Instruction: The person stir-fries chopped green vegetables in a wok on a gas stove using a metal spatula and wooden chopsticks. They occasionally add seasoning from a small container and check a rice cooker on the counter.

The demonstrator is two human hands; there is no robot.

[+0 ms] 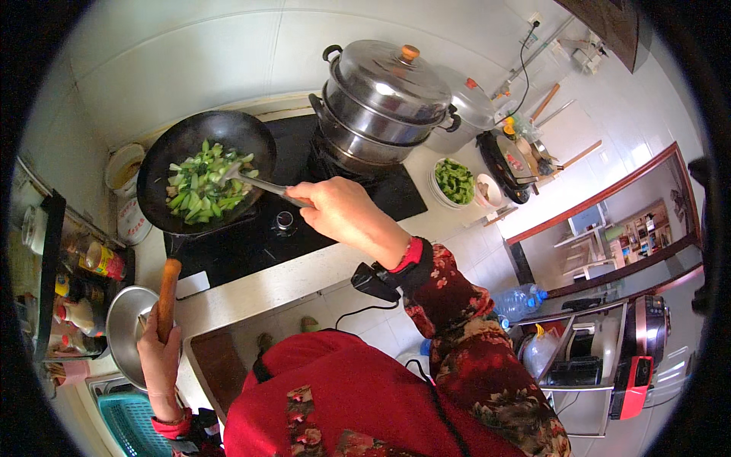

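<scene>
A black wok [151, 200] sits on the left part of the black cooktop [268, 251], holding chopped green vegetables [200, 185] with some paler bits among them. My left hand [157, 345] grips the wok's wooden handle [168, 285]. In my right hand [342, 211] is the shaft of a metal spatula [262, 184], its blade resting among the vegetables on the right side of the wok. Just beneath the left hand, a stainless steel bowl [123, 325] stands on the counter; part of it is hidden by that hand.
A lidded stainless steamer pot [377, 114] occupies the right burner. Bowls of cut greens [455, 183] and of pale food [487, 190] stand on the counter [325, 263] farther right. Jars and bottles crowd a rack [51, 274] at left, above a teal basket [134, 423].
</scene>
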